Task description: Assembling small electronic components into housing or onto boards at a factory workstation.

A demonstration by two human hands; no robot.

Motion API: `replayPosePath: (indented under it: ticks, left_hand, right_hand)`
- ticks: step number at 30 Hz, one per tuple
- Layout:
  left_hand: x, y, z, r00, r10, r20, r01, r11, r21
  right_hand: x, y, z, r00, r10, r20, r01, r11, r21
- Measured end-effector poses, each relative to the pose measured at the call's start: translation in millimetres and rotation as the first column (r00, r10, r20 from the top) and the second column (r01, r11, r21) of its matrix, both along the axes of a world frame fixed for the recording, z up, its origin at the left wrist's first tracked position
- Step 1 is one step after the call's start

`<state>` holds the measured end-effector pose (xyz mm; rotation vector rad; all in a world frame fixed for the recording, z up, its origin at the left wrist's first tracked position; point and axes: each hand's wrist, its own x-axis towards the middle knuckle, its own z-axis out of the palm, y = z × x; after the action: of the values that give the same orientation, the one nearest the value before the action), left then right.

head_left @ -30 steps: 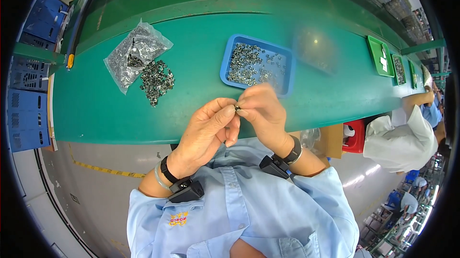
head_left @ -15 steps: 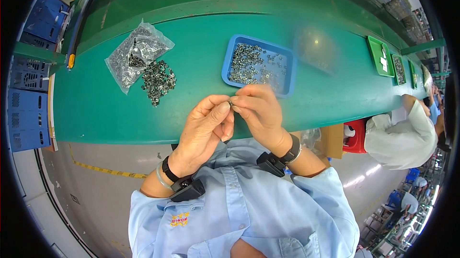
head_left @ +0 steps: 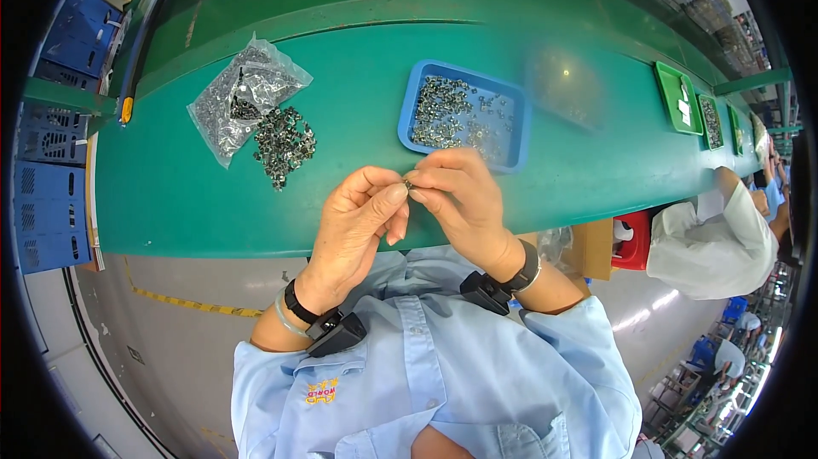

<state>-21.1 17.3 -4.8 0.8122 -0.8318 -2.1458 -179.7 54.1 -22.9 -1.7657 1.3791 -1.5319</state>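
Fingertips of my left hand (head_left: 358, 216) and my right hand (head_left: 464, 203) meet in a pinch over the near part of the table. Between them is a tiny dark metal part (head_left: 409, 185), mostly covered by the fingers, so its exact kind does not show. Beyond my right hand stands a blue tray (head_left: 520, 148) holding many small shiny metal parts (head_left: 441, 106). To the left, a loose pile of small dark metal parts (head_left: 284, 144) lies beside a clear plastic bag (head_left: 256, 76) with more of them inside.
Green table (head_left: 170, 195) spans the view. Farther right lie a green tray (head_left: 679, 100) and more small trays. A co-worker in a pale top (head_left: 711, 250) sits at the right, near a red stool (head_left: 632, 242) and a cardboard box (head_left: 592, 248). Blue crates (head_left: 51, 212) stand at far left.
Both hands stay pinched together at nearly the same place, with only slight shifts of the fingers. The whole view has moved a little; the pile, bag and tray look unchanged.
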Motion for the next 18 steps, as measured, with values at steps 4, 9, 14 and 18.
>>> replayPosePath:
  ticks: [4,9,14,18]
  left_hand:
    - [-1.4,1.5,2.3,1.000,0.008,0.007,-0.008,1.000,-0.007]
    - [-1.6,1.8,1.7,0.994,0.056,0.098,-0.042,0.990,-0.138]
    - [-0.5,0.5,8.3,0.947,0.142,0.290,-0.020,0.922,-0.387]
    - [-0.3,-1.3,9.8,0.888,0.255,0.382,0.022,0.808,-0.589]
  right_hand:
    - [0.2,-0.8,-0.6,1.000,-0.009,0.003,0.009,1.000,0.001]
    - [0.8,0.4,1.2,0.999,-0.022,-0.034,0.022,1.000,0.010]
    - [2.2,0.7,1.4,1.000,-0.023,-0.021,0.023,1.000,0.004]
    - [1.1,0.4,5.7,1.000,0.004,0.018,-0.004,1.000,0.028]
